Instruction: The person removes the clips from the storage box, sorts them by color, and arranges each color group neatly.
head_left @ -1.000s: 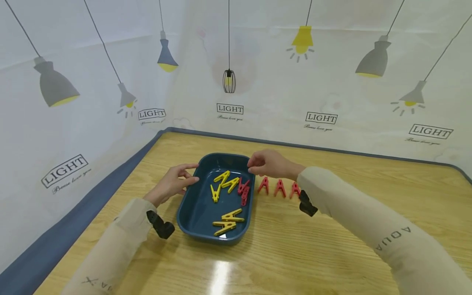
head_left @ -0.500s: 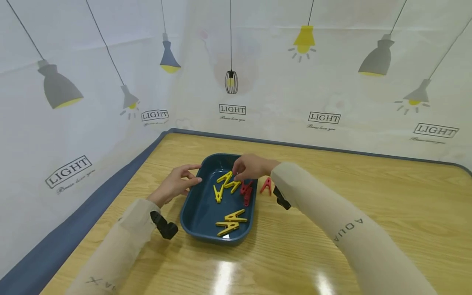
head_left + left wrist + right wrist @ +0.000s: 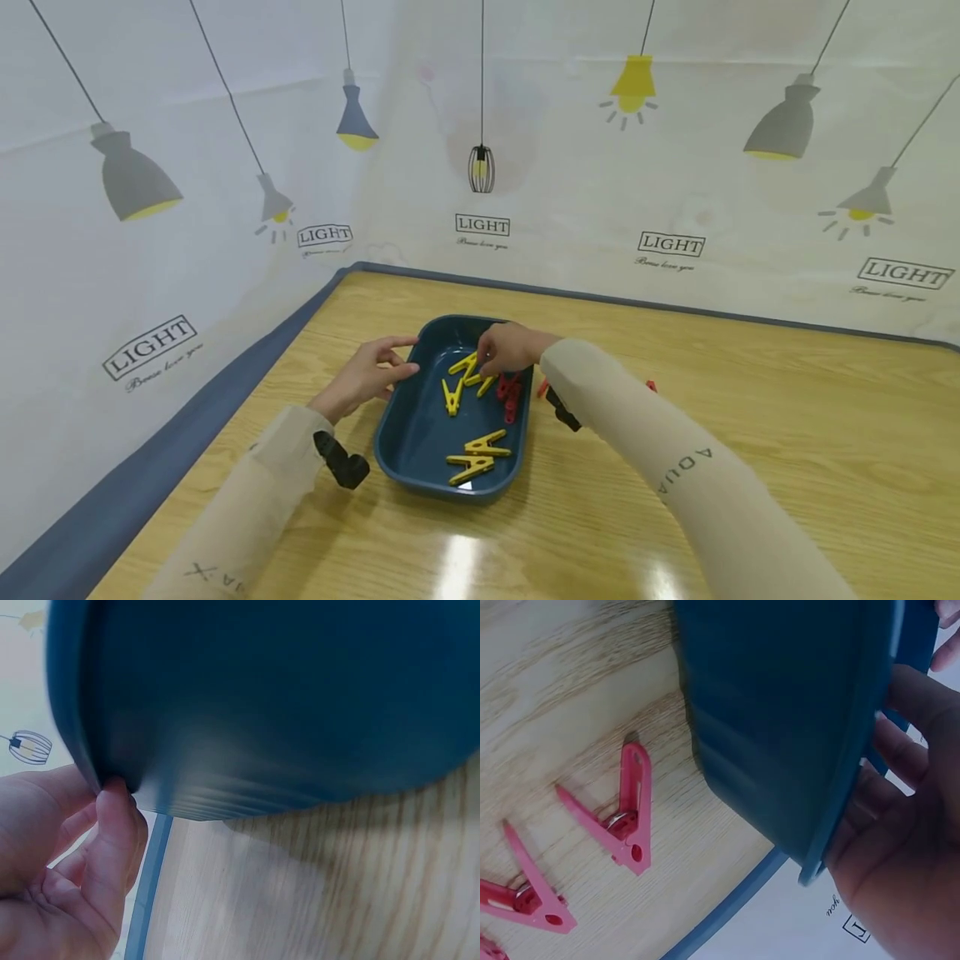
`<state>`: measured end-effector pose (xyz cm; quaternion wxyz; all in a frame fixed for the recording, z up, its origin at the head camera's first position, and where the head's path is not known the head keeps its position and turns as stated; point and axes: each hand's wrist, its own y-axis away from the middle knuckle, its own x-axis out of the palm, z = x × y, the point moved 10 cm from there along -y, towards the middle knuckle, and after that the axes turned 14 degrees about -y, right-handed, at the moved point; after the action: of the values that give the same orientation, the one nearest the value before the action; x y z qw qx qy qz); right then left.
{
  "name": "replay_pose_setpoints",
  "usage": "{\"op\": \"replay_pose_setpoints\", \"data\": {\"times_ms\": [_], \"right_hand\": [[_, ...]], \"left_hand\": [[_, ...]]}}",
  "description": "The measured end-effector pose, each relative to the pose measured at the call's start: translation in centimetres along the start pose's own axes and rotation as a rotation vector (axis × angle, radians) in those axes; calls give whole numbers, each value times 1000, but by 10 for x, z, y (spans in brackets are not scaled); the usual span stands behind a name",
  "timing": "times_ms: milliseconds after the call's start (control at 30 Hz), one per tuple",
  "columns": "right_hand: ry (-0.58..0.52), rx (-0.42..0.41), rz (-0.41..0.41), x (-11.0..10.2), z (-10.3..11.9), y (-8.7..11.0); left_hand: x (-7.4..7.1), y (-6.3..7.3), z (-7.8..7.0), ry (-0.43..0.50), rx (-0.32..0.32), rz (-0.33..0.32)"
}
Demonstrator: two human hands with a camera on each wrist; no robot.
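A dark blue tray [image 3: 405, 475] stands on the table, holding several yellow clips [image 3: 452, 397] and a small cluster of red clips [image 3: 512, 396] by its right wall. With thumb and fingers, my left hand [image 3: 363, 375] pinches the tray's left rim; the left wrist view shows this left hand [image 3: 82, 855] at the rim from below. Over the far right rim reaches my right hand [image 3: 510, 346], fingers bent down at the upper yellow clips. Whether they grip one is not visible. In the right wrist view the tray wall [image 3: 780, 712] partly hides the right hand's [image 3: 907, 795] fingers.
Red clips stand on the wooden table [image 3: 600, 517] right of the tray, such as the near red clip [image 3: 630, 817] in the right wrist view; my right sleeve [image 3: 622, 400] mostly covers them in the head view. A lamp-printed curtain [image 3: 570, 183] hangs behind.
My right hand has moved left from the tray's right rim to above the yellow clips inside, then slightly lower. My left hand stays at the left rim. The head view has shifted slightly.
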<state>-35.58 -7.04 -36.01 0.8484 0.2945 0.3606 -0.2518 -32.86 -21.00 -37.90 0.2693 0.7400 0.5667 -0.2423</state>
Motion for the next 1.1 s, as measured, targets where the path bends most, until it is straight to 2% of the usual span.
{"op": "replay_pose_setpoints", "data": {"times_ms": [367,567,900,1100], "right_hand": [[64,57,-13,8,-5,-4],[17,61,7,11,-6,-4],[-28,15,31,16,-2,-2],[-114,-16,35,22,2,-5]], "left_hand": [[1,1,1,-18,-12,-3],[0,1,0,-21,-12,-9],[0,2,-1,-25,-9,-10],[0,1,1,-26,-25,-14]]}}
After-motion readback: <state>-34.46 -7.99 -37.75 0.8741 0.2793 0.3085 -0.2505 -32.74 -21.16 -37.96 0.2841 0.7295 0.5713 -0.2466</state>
